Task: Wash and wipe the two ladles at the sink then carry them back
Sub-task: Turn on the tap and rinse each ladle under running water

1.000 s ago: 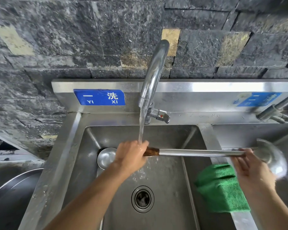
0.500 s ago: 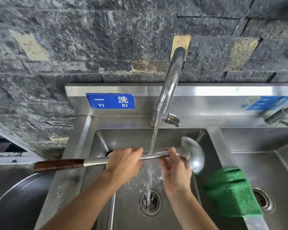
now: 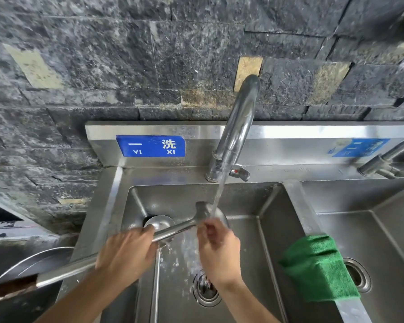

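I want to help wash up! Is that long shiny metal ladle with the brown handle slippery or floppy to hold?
Probably slippery: the long steel ladle is wet under the running tap water. Likely stiff, as its shaft stays straight between the left hand and right hand. Its length may make it awkward.

We hold one steel ladle (image 3: 173, 230) w/ brown handle slanting under running water, bowl by our right hand (image 3: 218, 249); 2nd ladle (image 3: 158, 223) lies just beyond our left hand (image 3: 126, 251).

Under the tap (image 3: 237, 127), ladle (image 3: 175, 230) held across sink (image 3: 269, 241); second ladle (image 3: 158, 223) behind left hand (image 3: 126, 252); cloth (image 3: 317, 268) right of right hand (image 3: 219, 250).
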{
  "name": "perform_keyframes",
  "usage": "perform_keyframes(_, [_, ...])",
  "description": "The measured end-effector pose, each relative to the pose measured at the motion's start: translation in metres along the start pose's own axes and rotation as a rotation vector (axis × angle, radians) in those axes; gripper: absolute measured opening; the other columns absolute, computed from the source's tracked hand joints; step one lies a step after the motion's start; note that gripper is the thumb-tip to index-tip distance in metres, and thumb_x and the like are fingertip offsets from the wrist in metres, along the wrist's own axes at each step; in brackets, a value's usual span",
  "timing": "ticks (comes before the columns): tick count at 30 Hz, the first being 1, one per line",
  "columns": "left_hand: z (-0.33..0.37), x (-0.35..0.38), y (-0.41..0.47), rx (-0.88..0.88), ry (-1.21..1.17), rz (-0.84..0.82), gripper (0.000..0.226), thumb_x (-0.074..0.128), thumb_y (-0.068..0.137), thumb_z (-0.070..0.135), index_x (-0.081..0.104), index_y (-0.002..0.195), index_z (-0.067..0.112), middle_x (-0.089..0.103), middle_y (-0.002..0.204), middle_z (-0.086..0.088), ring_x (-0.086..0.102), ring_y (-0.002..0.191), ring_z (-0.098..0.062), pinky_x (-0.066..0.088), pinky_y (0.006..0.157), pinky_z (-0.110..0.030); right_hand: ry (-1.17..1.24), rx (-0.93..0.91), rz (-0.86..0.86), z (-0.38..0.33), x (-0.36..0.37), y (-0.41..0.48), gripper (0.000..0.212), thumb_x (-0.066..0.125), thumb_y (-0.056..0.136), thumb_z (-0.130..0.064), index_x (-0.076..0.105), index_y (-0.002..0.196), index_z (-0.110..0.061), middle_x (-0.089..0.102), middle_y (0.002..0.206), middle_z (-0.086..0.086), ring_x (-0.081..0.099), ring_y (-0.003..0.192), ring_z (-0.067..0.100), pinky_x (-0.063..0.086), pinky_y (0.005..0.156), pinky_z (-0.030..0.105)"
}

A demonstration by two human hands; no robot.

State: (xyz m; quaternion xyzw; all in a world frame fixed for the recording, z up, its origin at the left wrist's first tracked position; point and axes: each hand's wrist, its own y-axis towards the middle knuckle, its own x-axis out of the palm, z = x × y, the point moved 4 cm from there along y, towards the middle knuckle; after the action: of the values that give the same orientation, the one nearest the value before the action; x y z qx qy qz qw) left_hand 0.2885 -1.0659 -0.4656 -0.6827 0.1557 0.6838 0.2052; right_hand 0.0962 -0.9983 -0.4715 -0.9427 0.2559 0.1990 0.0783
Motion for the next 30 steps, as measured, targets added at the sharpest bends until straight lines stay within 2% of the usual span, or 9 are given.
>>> perform_keyframes(2, [-0.005,-0.003,-0.006,-0.035,-0.046,0.016,0.013,0.064,0.091,0.039,0.063,0.095,0.026,0.064,0.07,0.008,0.052,0.051,-0.003,0.036,0.05,-0.014,-0.179,-0.215,0.059,0.001,0.014,0.007,0.014,0.063,0.096,-0.019,0.07,0.096,-0.032,0.069,0.093,-0.016,0.06,0.088,0.01,0.047,0.079,0.028])
perform_keyframes(5, [-0.004,-0.01,-0.016,-0.106,-0.115,-0.007,0.029,0.043,0.097,0.053,0.056,0.102,0.028,0.068,0.088,0.006,0.069,0.084,-0.013,0.039,0.062,-0.027,-0.38,-0.237,-0.016,0.007,0.032,0.032,0.015,0.053,0.102,-0.036,0.067,0.108,-0.038,0.062,0.112,-0.016,0.047,0.106,0.013,0.034,0.091,0.033])
perform_keyframes(10, [-0.004,-0.012,-0.034,-0.158,-0.201,-0.046,0.037,0.034,0.095,0.062,0.052,0.094,0.029,0.058,0.077,0.006,0.07,0.092,-0.017,0.042,0.067,-0.031,-0.157,0.333,-0.271,0.036,0.032,0.065,0.051,0.038,0.097,-0.071,0.069,0.109,-0.031,0.066,0.104,0.0,0.065,0.107,0.026,0.051,0.093,0.036])
perform_keyframes(13, [-0.005,-0.009,-0.035,-0.157,-0.169,-0.061,0.04,0.034,0.096,0.061,0.054,0.108,0.028,0.07,0.102,0.004,0.067,0.104,-0.017,0.049,0.081,-0.033,0.062,0.59,-0.217,0.06,0.032,0.059,0.046,0.049,0.095,-0.07,0.071,0.108,-0.032,0.073,0.112,0.005,0.068,0.11,0.029,0.052,0.102,0.045])
perform_keyframes(17, [0.005,-0.003,-0.024,-0.118,-0.19,-0.12,0.036,0.037,0.094,0.061,0.051,0.102,0.028,0.069,0.101,0.002,0.067,0.101,-0.019,0.049,0.076,-0.036,0.289,0.746,-0.115,0.062,0.006,0.046,0.048,0.049,0.102,-0.057,0.075,0.102,-0.017,0.077,0.1,0.011,0.07,0.096,0.025,0.05,0.101,0.043])
perform_keyframes(20, [0.021,-0.005,-0.007,-0.067,-0.185,-0.059,0.038,0.039,0.093,0.062,0.05,0.093,0.025,0.07,0.093,-0.001,0.069,0.091,-0.022,0.047,0.069,-0.036,0.42,0.754,0.017,0.057,-0.023,0.045,0.04,0.055,0.102,-0.048,0.073,0.099,-0.013,0.073,0.087,0.007,0.067,0.079,0.019,0.054,0.082,0.036])
perform_keyframes(25, [0.062,-0.024,0.031,0.041,-0.167,0.014,0.041,0.039,0.093,0.06,0.056,0.096,0.023,0.07,0.093,0.001,0.069,0.09,-0.02,0.05,0.071,-0.035,0.773,0.762,0.167,0.041,-0.068,0.045,0.039,0.069,0.097,-0.041,0.062,0.118,-0.008,0.067,0.112,0.013,0.069,0.093,0.023,0.058,0.092,0.042])
perform_keyframes(28, [0.091,-0.03,0.044,0.061,-0.224,0.023,0.035,0.042,0.095,0.055,0.057,0.096,0.023,0.072,0.091,0.0,0.068,0.082,-0.021,0.049,0.068,-0.032,0.91,0.724,0.271,0.035,-0.099,0.04,0.049,0.077,0.092,-0.033,0.057,0.124,-0.002,0.065,0.119,0.02,0.073,0.099,0.029,0.062,0.087,0.042])
perform_keyframes(30, [0.111,-0.031,0.052,0.069,-0.306,0.011,0.031,0.047,0.095,0.055,0.054,0.087,0.026,0.071,0.085,0.004,0.064,0.075,-0.016,0.053,0.07,-0.031,0.91,0.671,0.298,0.032,-0.122,0.035,0.036,0.075,0.094,-0.027,0.061,0.116,-0.002,0.068,0.111,0.02,0.072,0.095,0.032,0.064,0.081,0.04])
